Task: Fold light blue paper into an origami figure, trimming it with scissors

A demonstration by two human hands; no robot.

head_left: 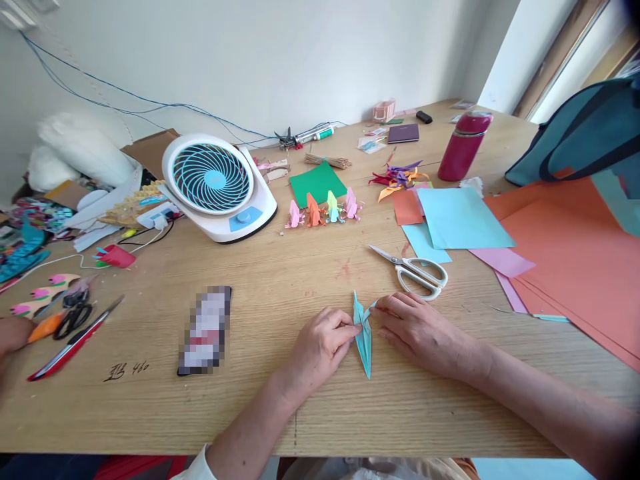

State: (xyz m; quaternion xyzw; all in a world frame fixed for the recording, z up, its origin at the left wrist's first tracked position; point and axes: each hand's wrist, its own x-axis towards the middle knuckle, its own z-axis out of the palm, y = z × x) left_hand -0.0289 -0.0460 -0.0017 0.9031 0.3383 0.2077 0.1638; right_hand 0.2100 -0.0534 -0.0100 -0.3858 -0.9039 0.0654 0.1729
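A light-blue folded paper figure (365,343) lies on the wooden table in front of me, long and narrow with a pointed lower end and two thin prongs at the top. My left hand (323,343) pinches its left side between thumb and fingers. With closed fingers, my right hand (413,327) grips the right prong near its tip. White-handled scissors (423,275) lie just beyond my right hand, blades pointing up and left. Farther back stands a row of several small folded paper figures (313,210) in pink, orange and green, by a green paper sheet (317,183).
Light-blue paper sheets (463,217) and large orange sheets (575,260) cover the right side. A magenta bottle (464,147), a blue bag (585,133) and a white fan (215,180) stand behind. A phone (205,330) lies left; another person's hand (15,333) is at the far left near a red-handled knife (75,343).
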